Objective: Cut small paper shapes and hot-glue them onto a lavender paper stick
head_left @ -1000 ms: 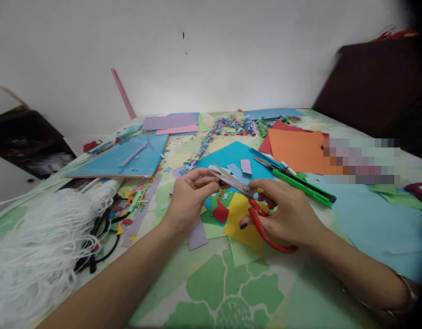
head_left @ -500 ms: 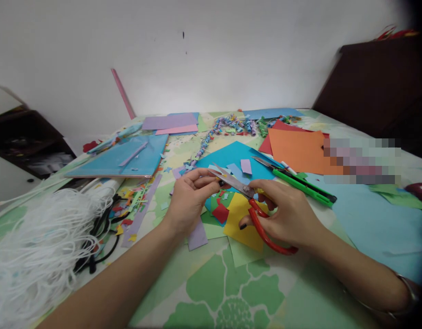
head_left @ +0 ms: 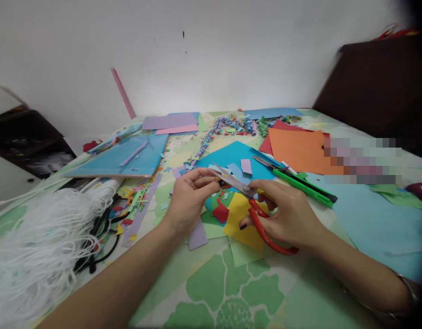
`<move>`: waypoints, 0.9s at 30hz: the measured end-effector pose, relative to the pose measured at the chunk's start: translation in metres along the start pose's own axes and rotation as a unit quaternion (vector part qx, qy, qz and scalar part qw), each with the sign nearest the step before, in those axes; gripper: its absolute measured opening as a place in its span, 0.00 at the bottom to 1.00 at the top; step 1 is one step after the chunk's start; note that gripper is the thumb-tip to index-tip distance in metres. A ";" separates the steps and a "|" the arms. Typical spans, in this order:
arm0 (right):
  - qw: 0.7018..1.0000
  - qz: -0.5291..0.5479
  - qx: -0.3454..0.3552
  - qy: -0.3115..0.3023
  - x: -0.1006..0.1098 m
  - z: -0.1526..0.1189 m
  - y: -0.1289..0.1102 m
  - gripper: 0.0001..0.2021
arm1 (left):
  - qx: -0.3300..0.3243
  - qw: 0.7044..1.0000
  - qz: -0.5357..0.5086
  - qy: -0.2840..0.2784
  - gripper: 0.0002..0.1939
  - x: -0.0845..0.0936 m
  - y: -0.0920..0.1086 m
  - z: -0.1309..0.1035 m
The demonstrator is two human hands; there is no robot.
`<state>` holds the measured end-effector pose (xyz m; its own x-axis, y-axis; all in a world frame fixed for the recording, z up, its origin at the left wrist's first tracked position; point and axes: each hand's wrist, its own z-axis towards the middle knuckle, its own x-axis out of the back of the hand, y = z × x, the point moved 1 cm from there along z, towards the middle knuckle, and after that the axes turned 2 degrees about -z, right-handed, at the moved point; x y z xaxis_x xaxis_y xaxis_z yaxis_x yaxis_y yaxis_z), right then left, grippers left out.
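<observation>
My right hand (head_left: 282, 210) is wrapped round the red handles of a pair of scissors (head_left: 262, 224). The scissor blades point left and stand slightly apart, right by the fingertips of my left hand (head_left: 193, 196). Thumb and fingers of that hand are pinched together; what they hold is too small and covered to name. Below the blades lie a yellow paper sheet (head_left: 238, 224), a small red paper piece (head_left: 221, 213) and many tiny coloured scraps. A purple paper strip (head_left: 197, 236) lies under my left wrist. Behind the scissors is a blue sheet (head_left: 231, 153).
A green utility knife (head_left: 305, 187) lies right of the scissors, near an orange sheet (head_left: 296, 148). White string (head_left: 42, 246) is heaped at left, beside a blue paper pack (head_left: 128, 160). A curled-paper garland (head_left: 211, 137) lies toward the wall; a light blue sheet (head_left: 375, 224) is at right.
</observation>
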<state>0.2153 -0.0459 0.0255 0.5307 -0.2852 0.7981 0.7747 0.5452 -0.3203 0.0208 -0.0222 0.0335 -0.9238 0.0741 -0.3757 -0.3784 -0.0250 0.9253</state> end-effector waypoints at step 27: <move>1.000 -0.004 0.005 -0.008 0.004 0.002 -0.001 0.16 | -0.032 0.999 0.014 0.011 0.12 0.006 -0.001 0.004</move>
<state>0.2158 -0.0465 0.0301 0.5191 -0.2760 0.8089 0.7749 0.5513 -0.3092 0.0155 -0.0176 0.0306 -0.9346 0.0515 -0.3520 -0.3553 -0.0906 0.9303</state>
